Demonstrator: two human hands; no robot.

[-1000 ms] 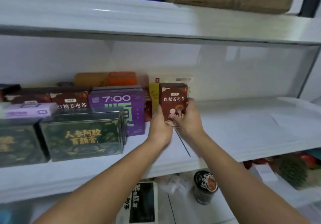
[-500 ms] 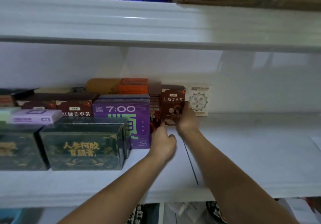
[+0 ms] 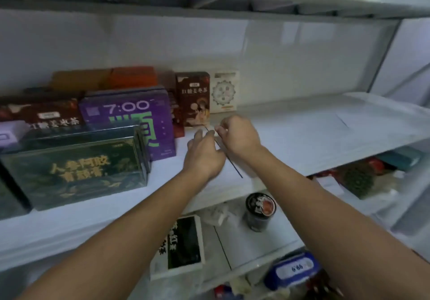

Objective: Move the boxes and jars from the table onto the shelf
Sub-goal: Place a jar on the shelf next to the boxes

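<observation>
A small dark red tea box (image 3: 193, 98) stands upright near the back of the white shelf (image 3: 302, 134), between a purple "7:00" box (image 3: 130, 123) and a white box (image 3: 224, 91) with a round pattern. Both my hands hover over the shelf just in front of the red box and hold nothing. My left hand (image 3: 202, 154) has its fingers loosely extended. My right hand (image 3: 237, 134) has its fingers loosely curled. A black jar (image 3: 259, 211) with a red label stands on the lower shelf below.
Dark green boxes (image 3: 76, 167), dark red boxes (image 3: 46, 113) and orange boxes (image 3: 104, 78) fill the shelf's left part. Its right part is bare white board. The lower shelf holds a black-and-white box (image 3: 181, 246), crumpled wrapping, a blue pack (image 3: 293, 269) and green items at right.
Both hands have let go of the small dark red box, which now stands at the back of the shelf. The hands have drawn back toward me, and my view has tilted down.
</observation>
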